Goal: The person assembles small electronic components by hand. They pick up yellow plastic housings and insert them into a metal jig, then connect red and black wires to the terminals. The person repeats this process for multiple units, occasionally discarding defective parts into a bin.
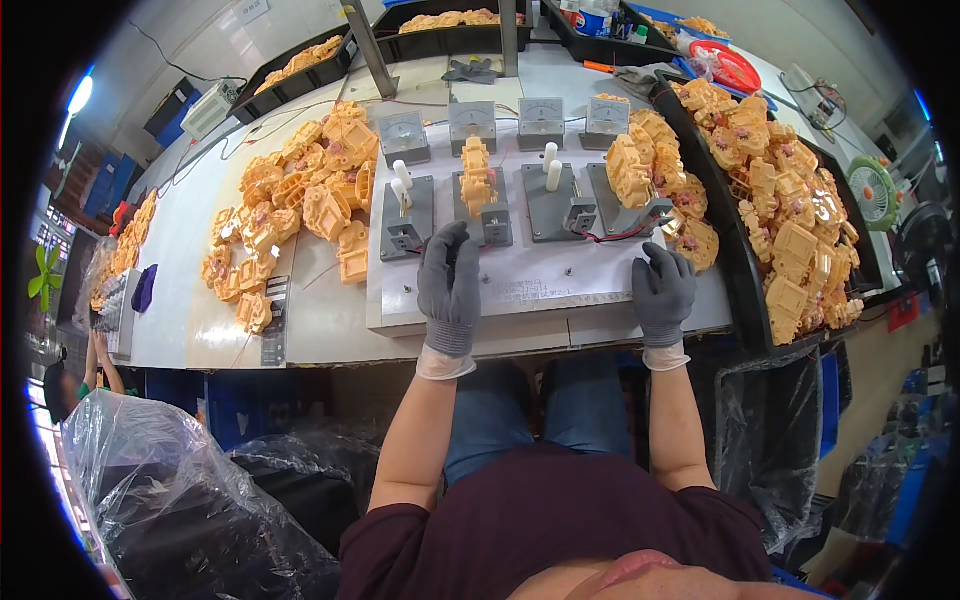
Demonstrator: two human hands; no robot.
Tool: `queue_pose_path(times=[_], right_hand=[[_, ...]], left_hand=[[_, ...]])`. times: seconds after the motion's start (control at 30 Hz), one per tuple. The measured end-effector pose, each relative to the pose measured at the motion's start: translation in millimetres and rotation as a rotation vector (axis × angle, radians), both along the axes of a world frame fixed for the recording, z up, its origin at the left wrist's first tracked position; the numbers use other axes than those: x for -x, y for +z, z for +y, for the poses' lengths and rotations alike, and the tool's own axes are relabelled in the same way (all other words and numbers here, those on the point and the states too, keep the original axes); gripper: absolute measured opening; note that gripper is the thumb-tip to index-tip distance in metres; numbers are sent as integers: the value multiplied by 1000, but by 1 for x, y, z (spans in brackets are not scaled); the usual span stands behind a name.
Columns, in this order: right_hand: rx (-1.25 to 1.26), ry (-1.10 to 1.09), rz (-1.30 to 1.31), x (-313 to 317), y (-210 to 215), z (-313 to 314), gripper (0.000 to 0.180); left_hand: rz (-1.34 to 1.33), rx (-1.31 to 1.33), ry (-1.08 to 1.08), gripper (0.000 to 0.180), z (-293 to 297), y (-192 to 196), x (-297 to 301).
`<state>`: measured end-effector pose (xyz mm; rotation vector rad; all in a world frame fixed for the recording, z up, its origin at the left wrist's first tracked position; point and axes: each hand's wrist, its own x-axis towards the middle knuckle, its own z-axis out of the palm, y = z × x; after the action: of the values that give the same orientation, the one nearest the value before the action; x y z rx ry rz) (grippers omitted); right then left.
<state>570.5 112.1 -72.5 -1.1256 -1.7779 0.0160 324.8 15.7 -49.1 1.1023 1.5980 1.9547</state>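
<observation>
Both of my hands wear grey gloves over thin white cuffs. My left hand (449,292) is at the front of a white test board (540,285), its fingers stretched forward beside a grey fixture (494,228); nothing shows in them. An orange-yellow plastic housing (476,172) stands upright on that fixture. My right hand (663,298) rests near the board's right front corner, fingers loosely bent and apart, with nothing visible in them. Ahead of it a second plastic housing (629,172) sits on the rightmost fixture (602,188). Two other fixtures carry white pegs and no housing.
Several analog meters (541,122) line the board's back. Loose housings are piled (325,165) on the table's left. A black tray (722,258) full of housings stands at the right. Metal posts (370,48) rise behind. A person's arms (104,362) show at far left.
</observation>
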Motion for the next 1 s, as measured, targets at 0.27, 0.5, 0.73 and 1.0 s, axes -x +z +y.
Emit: queue_pose_path(times=[0.27, 0.5, 0.73, 1.0], right_hand=[[-34, 10, 10, -1, -1, 1, 20], [-37, 6, -1, -2, -2, 1, 20], [-50, 16, -18, -2, 0, 1, 20], [34, 52, -53, -8, 2, 1, 18]], left_hand=[[-51, 22, -3, 26, 0, 3, -2], [16, 9, 8, 30, 1, -1, -1], [19, 10, 9, 30, 1, 1, -1], [-18, 7, 2, 30, 2, -1, -1]])
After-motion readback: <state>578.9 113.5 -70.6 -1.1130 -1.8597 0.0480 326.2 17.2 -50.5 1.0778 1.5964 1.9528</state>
